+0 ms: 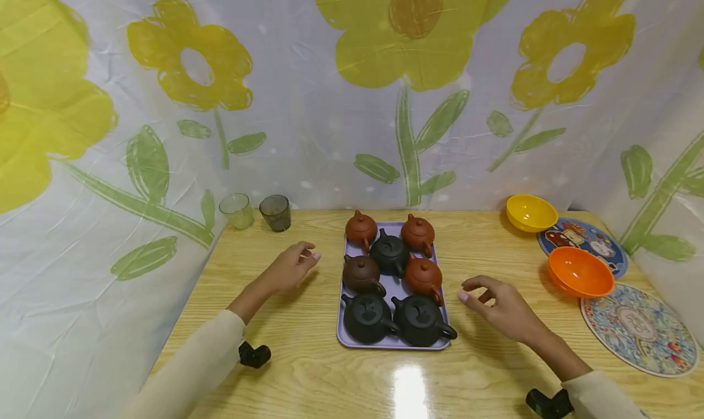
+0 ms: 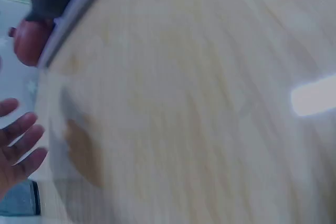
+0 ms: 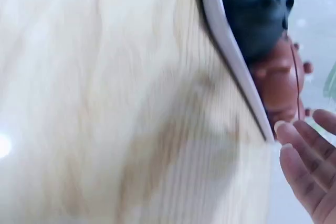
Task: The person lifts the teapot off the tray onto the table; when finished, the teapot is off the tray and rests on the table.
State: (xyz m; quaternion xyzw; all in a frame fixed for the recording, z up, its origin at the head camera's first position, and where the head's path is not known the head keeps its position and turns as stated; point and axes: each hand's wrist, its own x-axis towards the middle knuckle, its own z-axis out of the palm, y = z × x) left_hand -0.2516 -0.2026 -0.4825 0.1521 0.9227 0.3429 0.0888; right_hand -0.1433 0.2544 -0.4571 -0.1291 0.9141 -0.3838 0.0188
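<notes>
Cream sleeves point(image 1: 192, 361) up front; left hand point(image 1: 288, 267), right hand point(image 1: 500, 308) kinda spread, flanking an oblong lilac tray point(image 1: 391, 284) of round black/brown/reddish clay teapots point(image 1: 420, 320).

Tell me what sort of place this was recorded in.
Probably a staged tabletop recording corner: flower-print fabric hangs behind and along the sides of a wood-grain table, where seven teapots stand grouped on a lilac tray.
</notes>
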